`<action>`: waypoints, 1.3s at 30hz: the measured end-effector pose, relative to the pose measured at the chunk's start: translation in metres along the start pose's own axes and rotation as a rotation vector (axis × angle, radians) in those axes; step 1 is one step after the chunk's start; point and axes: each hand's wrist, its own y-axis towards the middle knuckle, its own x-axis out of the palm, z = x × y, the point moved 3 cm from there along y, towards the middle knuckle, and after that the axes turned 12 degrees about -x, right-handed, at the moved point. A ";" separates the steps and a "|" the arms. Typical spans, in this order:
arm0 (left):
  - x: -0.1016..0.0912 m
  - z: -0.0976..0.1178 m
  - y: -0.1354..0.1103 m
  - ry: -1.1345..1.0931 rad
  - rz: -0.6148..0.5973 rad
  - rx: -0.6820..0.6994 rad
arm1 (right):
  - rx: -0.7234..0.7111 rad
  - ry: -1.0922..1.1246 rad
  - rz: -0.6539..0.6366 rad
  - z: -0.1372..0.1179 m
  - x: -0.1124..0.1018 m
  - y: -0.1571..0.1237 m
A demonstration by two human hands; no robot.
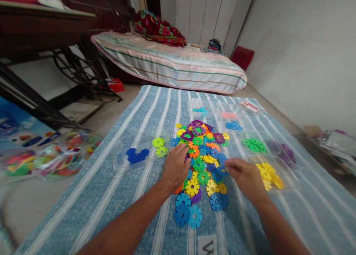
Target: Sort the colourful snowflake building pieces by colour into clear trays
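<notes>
A heap of colourful notched plastic discs (192,187) is spread down the middle of the striped cloth. My left hand (175,166) rests at the heap's left side, thumb and fingers apart, with a bit of purple showing between them. The undersides of those fingers are hidden. To the right of the heap, my right hand (246,176) pinches the edge of a blue notched disc (219,174) between thumb and fingertips. Close by that hand is a clear tray (292,179) with yellow discs. Three blue discs (195,216) lie at the heap's near end.
Clear trays hold sorted discs: green (253,145), blue (233,126) and light blue (200,111). At left, another tray (118,160) has dark blue and lime discs. Bagged toys (66,156) lie left of the table. A bed (172,67) stands beyond.
</notes>
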 end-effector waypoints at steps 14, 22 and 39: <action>-0.001 0.000 0.000 0.025 0.007 0.008 | -0.126 -0.405 0.306 0.005 -0.057 0.121; 0.001 0.000 0.001 0.028 -0.003 0.006 | -0.146 -0.403 -0.211 0.003 0.004 0.014; 0.001 -0.002 0.001 0.034 0.009 0.027 | -0.034 -0.519 -0.376 -0.005 0.016 -0.004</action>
